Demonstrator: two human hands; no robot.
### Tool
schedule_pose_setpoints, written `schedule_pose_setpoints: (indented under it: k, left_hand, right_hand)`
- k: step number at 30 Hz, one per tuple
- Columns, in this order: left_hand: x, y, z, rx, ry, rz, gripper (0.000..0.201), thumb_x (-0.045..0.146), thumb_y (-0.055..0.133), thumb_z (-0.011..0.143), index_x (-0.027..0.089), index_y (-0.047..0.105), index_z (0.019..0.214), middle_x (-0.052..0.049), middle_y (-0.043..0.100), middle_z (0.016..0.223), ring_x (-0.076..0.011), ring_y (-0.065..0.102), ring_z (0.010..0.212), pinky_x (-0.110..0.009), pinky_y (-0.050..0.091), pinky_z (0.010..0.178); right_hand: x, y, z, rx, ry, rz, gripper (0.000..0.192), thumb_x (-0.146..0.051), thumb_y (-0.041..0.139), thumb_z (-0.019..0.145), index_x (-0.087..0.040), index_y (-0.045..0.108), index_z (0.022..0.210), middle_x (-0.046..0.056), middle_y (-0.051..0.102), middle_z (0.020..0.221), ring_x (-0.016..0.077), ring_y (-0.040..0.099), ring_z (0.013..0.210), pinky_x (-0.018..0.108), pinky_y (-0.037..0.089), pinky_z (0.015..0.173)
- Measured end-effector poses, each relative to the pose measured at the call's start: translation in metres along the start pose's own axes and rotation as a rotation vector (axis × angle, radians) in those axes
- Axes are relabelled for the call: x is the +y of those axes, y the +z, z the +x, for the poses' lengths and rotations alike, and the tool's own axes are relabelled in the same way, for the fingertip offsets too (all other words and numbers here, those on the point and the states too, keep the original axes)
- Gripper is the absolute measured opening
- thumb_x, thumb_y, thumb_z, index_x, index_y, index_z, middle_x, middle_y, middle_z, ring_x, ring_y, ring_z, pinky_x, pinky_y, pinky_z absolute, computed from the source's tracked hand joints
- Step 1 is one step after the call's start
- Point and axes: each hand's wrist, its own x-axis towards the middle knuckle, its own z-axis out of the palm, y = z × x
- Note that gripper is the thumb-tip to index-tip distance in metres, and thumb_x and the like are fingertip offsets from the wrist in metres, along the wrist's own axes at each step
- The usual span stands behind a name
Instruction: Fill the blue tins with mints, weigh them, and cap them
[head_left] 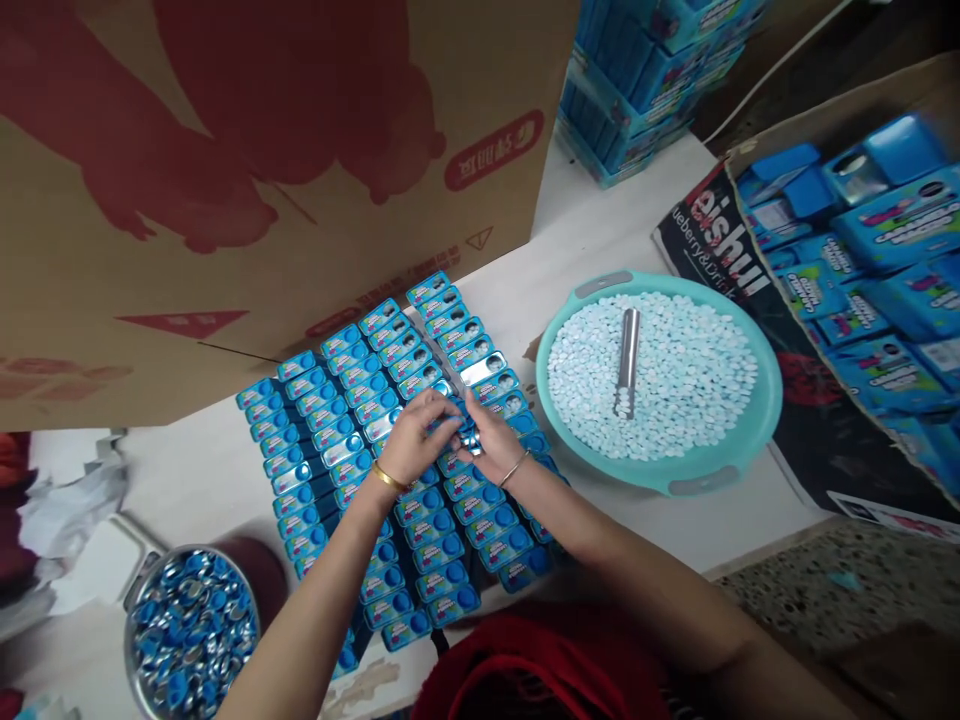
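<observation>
Rows of blue mint tins stand on end on the table, many with a blue round cap in the top and some with a dark round opening. Over the middle rows, my right hand is curled around a few small blue-and-silver caps. My left hand is close beside it, its fingers pinched together near those caps; what lies between the fingertips is hidden. To the right, a turquoise basin holds many pale mints, with a metal tube scoop lying on them.
A metal pot full of blue caps stands at the lower left. Behind the tins rises a large cardboard box. An open black carton of blue tins is at the right, and stacked wrapped packs stand at the back.
</observation>
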Motion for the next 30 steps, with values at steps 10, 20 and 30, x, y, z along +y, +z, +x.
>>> schedule_pose_setpoints:
  k: [10,20,30]
  left_hand:
    - [-0.043,-0.027,0.087,-0.109,-0.704,0.538,0.029,0.044,0.065,0.071,0.018,0.058,0.058,-0.004,0.062,0.062,-0.0177,0.058,0.068,-0.026,0.039,0.059]
    - [-0.029,-0.023,0.078,-0.056,-0.636,0.602,0.026,0.043,0.061,0.075,0.019,0.062,0.066,-0.009,0.064,0.071,-0.0249,0.062,0.080,-0.030,0.042,0.067]
    - [-0.021,-0.009,0.035,0.114,-0.310,0.088,0.017,0.034,0.053,0.080,0.018,0.059,0.076,0.000,0.059,0.074,-0.0125,0.055,0.070,-0.024,0.045,0.067]
  right_hand:
    - [-0.006,-0.007,0.005,0.010,-0.001,-0.054,0.046,-0.063,0.067,0.068,-0.023,0.045,0.073,-0.004,0.056,0.057,0.0095,0.048,0.043,0.019,0.029,0.033]
    - [-0.006,-0.004,0.013,-0.002,0.015,-0.087,0.051,-0.068,0.064,0.067,-0.022,0.043,0.064,-0.003,0.053,0.053,0.0091,0.045,0.041,0.019,0.027,0.032]
    - [-0.005,0.011,0.016,-0.029,0.005,-0.063,0.041,-0.061,0.061,0.074,-0.020,0.056,0.076,-0.004,0.050,0.051,0.0099,0.044,0.040,0.020,0.029,0.031]
